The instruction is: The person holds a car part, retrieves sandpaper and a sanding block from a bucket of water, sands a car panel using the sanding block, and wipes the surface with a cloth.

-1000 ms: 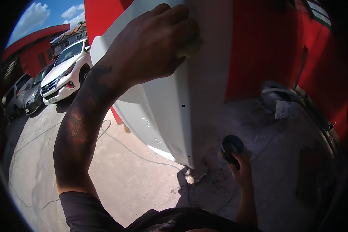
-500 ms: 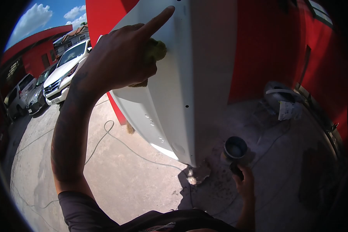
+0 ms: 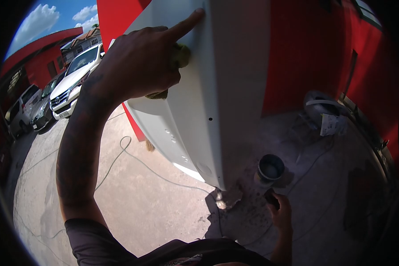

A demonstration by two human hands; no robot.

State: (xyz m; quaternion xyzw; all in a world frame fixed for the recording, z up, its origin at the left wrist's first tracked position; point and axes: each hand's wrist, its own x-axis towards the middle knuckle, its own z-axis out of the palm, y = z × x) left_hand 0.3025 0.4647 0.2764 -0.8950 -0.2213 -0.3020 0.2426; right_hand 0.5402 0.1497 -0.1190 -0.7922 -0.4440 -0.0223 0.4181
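Note:
My left hand [image 3: 139,66] is closed around a yellow-green sponge [image 3: 180,56], part of which shows beneath the fingers. Its index finger stretches up and rests against a tall white car body panel [image 3: 181,115] that stands upright in front of me. Low on the right, my right hand [image 3: 280,209] grips a small dark block [image 3: 271,198]; its exact kind is too shadowed to make out. Just beyond that hand, a dark bucket [image 3: 271,169] with liquid inside stands on the concrete floor.
A thin hose or cable [image 3: 153,169] runs looped over the floor [image 3: 119,208]. A red wall [image 3: 314,57] rises behind the panel. Grey clutter with a crumpled sheet [image 3: 330,125] lies at the right wall. Parked vehicles, including a white SUV [image 3: 73,82], stand at the left.
My left index finger has slid slightly right and down on the panel. My right hand, with the dark block, sits a little lower and farther from the bucket.

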